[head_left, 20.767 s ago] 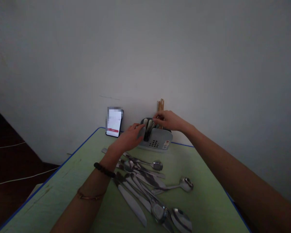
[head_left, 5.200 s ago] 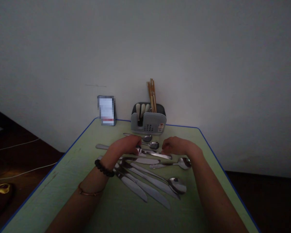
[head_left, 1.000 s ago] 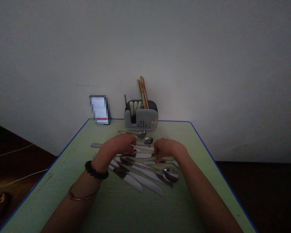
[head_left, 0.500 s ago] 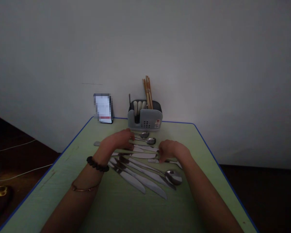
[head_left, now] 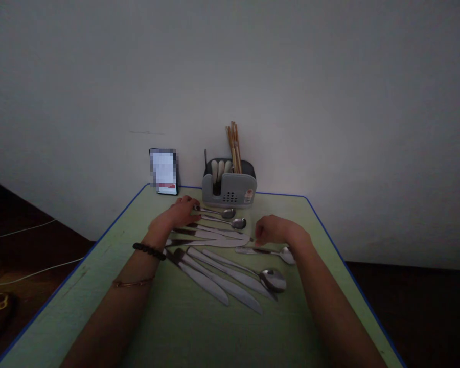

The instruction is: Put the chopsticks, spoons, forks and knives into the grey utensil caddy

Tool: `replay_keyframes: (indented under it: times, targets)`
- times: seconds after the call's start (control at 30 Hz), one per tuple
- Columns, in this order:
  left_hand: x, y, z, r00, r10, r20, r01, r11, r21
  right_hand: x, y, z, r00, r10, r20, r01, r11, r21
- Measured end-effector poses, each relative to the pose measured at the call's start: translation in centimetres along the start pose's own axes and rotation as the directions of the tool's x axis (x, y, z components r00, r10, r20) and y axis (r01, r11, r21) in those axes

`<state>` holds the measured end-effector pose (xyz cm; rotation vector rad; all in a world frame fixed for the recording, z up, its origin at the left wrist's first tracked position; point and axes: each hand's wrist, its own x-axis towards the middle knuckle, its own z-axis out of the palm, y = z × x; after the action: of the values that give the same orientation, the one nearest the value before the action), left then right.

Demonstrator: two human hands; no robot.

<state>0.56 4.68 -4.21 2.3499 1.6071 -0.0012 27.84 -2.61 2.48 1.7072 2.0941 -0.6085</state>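
Several table knives [head_left: 214, 278] and spoons lie side by side on the green table [head_left: 199, 332]. My left hand [head_left: 174, 213] lies low over the left ends of the far spoons [head_left: 227, 212], fingers stretched out flat against their handles. My right hand [head_left: 276, 232] is curled, its fingertips down at the tip of a knife [head_left: 230, 240] and just above the handle of a spoon [head_left: 286, 254]. What the curled fingers grip, if anything, is hidden. Another spoon [head_left: 274, 279] rests across the near knives.
A grey cutlery holder [head_left: 230, 188] with wooden chopsticks [head_left: 233, 145] and pale handles stands against the white wall. A phone [head_left: 163, 171] leans on the wall to its left. The table has blue edges; the dark floor and cables lie at the left.
My left hand has slid further away and to the left, onto the far spoons' handle ends. My right hand has lifted slightly away from the spoon handle. The cutlery now lies more evenly spread.
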Motion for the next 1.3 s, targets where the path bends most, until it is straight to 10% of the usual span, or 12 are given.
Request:
replay_keyframes:
  times: [0.73,0.9,1.07,1.3]
  targets:
    - [-2.8,4.5,-3.8,0.976,0.143,0.165,-0.142,0.990,-0.015,-0.5,-0.1,-0.2,0.978,-0.207,-0.013,0.207,0.974,0.089]
    - [-3.8,6.9,-4.4,0.950,0.228,0.214,-0.203,0.970,-0.132,-1.9,0.0,-1.3,0.860,-0.392,-0.326,0.503,0.756,0.419]
    - [-4.4,7.9,-4.6,0.901,0.383,0.203,-0.320,0.904,-0.285,-2.4,-1.3,-1.8,0.737,-0.217,-0.640,0.642,0.521,0.562]
    - [-5.3,9.3,-6.0,0.796,0.581,0.170,-0.448,0.754,-0.480,-2.9,-2.9,-2.3,0.644,-0.007,-0.765,0.747,0.223,0.627]
